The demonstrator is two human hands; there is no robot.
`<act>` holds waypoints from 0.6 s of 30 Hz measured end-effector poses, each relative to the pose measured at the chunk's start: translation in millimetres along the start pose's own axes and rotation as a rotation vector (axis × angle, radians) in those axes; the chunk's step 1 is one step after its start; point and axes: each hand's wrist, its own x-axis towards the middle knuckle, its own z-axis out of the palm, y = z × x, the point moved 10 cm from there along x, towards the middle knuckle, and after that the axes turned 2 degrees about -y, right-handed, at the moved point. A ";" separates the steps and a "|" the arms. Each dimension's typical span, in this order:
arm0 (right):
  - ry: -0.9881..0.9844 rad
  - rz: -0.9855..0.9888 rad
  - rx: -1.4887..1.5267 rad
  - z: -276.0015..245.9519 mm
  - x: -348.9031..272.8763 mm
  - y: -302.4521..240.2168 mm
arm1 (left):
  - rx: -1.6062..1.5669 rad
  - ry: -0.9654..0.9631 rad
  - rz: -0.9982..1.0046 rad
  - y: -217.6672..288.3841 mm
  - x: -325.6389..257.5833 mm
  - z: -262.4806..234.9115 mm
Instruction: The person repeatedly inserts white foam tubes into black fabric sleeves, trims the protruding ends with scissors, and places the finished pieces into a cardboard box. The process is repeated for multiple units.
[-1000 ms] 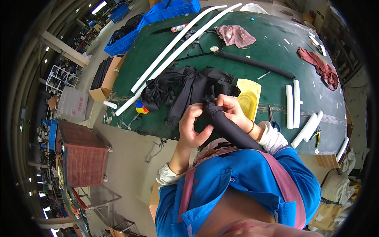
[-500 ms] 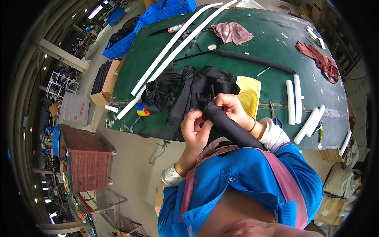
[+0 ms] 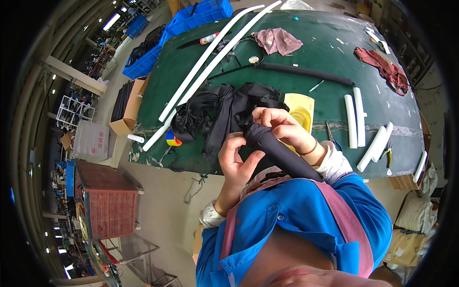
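Observation:
A black fabric-covered tube (image 3: 289,158) slants from my chest toward the green table, its gathered and twisted end (image 3: 254,132) up between my hands. My left hand (image 3: 235,162) has its fingers curled against the left side of that end, and its thumb lies lower along the tube's edge. From the other side, my right hand (image 3: 289,128) pinches the cloth at the tip. The fingertips partly hide the gathered cloth. Just beyond lies a heap of black fabric (image 3: 210,112), and behind my right wrist is a yellow tray (image 3: 306,103).
Two long white foam tubes (image 3: 201,71) cross the green table (image 3: 330,71) on the left. Short white tubes (image 3: 350,122), scissors (image 3: 331,131) and yellow-handled pliers (image 3: 389,155) lie to the right. Farther back are a black-covered rod (image 3: 306,72), a checked cloth (image 3: 277,40) and blue crates (image 3: 201,16).
My right hand has shifted a little left over the tube's tip. My left thumb has opened away from its fingers and slid down beside the tube. The view has shifted slightly.

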 end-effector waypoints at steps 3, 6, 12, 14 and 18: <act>0.011 0.090 0.049 13.8 2.3 -8.6 | -0.086 0.063 -0.097 -2.2 -0.9 0.6; 0.087 0.153 -0.236 8.7 2.4 -7.8 | -0.048 0.141 -0.134 -4.3 -0.1 -0.4; 0.260 0.164 -0.625 -7.9 -7.5 -7.8 | 0.680 0.125 0.218 23.9 9.3 19.0; 0.298 0.062 -0.766 -9.5 -9.6 -14.8 | 0.776 0.080 0.220 23.1 3.0 25.0; 0.369 -0.023 -0.813 -12.2 -12.4 -33.3 | 0.610 0.043 0.274 24.3 -4.6 26.3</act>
